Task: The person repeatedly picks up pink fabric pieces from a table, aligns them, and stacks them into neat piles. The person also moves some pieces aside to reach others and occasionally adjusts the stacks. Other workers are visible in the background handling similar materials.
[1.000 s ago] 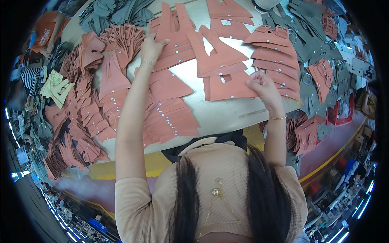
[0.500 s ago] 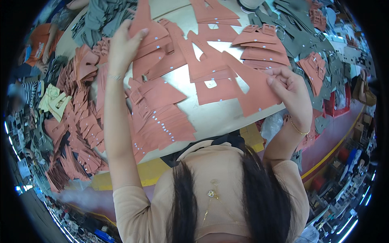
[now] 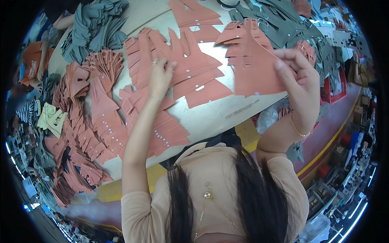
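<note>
1) Right hand [image 3: 298, 77]: narrow pinch on one coral piece [image 3: 261, 75], thumb on the near face by its right edge, fingers folded at the margin and partly behind it;
2) Position of the piece: raised in front of the buckled row [image 3: 233, 40], broad end down, strap end up; whether the buckle at the top belongs to it or to the row cannot be told;
3) Left hand [image 3: 161, 77]: thumb apart from the fingers, over the strapped pieces [image 3: 142, 60]; whether it grips one or merely rests there cannot be told;
4) Pinch: an edge hold of this kind probably suffices; a harder squeeze could crease the piece, which looks thin and pliant;
5) Lift: the piece is best held clear of the row, since a dragged strap might catch on a buckle and pull the overlapped edges askew;
6) Steadying: light, flat fingers of the left hand would serve better than a push, as the strapped pieces lie loosely over one another;
7) Orientation: the white tag [image 3: 257, 94] on the lower edge of the piece faces up; with that edge level and the tag uncovered, alignment is easier to judge;
8) Clearance: the central stack [image 3: 202, 67] lies between the hands, bare table [image 3: 214, 111] below it; sleeves and wrists are best carried above both
</note>
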A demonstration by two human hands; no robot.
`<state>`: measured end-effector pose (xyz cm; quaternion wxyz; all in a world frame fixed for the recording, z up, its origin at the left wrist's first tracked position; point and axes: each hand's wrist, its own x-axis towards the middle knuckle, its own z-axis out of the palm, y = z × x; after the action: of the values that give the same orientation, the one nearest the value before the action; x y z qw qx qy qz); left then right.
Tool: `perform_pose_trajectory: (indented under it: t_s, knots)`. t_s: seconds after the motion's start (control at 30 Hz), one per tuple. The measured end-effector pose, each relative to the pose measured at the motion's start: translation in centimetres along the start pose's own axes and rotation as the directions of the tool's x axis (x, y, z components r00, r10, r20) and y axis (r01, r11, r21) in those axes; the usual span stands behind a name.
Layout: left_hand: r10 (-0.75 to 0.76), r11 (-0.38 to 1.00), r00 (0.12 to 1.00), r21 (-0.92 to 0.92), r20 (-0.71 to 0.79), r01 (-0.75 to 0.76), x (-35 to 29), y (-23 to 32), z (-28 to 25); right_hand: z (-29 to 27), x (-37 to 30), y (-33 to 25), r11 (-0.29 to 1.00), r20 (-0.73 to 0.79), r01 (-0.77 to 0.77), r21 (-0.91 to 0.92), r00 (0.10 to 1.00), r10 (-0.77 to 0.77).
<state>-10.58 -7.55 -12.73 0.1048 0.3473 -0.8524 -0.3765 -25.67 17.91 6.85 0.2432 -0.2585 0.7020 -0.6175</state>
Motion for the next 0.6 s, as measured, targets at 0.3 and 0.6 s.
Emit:
perform_pose_trajectory:
  t_s: [0.3, 0.6]
  knots:
    - [0.123, 0.966, 0.881, -0.147, -0.457, -0.211, -0.4, 0.6, -12.8, 7.9, 4.4, 14.3, 0.999, 0.142, -0.026, 0.040, 0.990, 0.020]
    - [-0.085, 0.720, 0.953, -0.679, -0.291, -0.143, -1.2, -1.1, -14.5, 10.1, 2.6, 21.9, 0.782, -0.064, -0.102, -0.615, 0.995, 0.080]
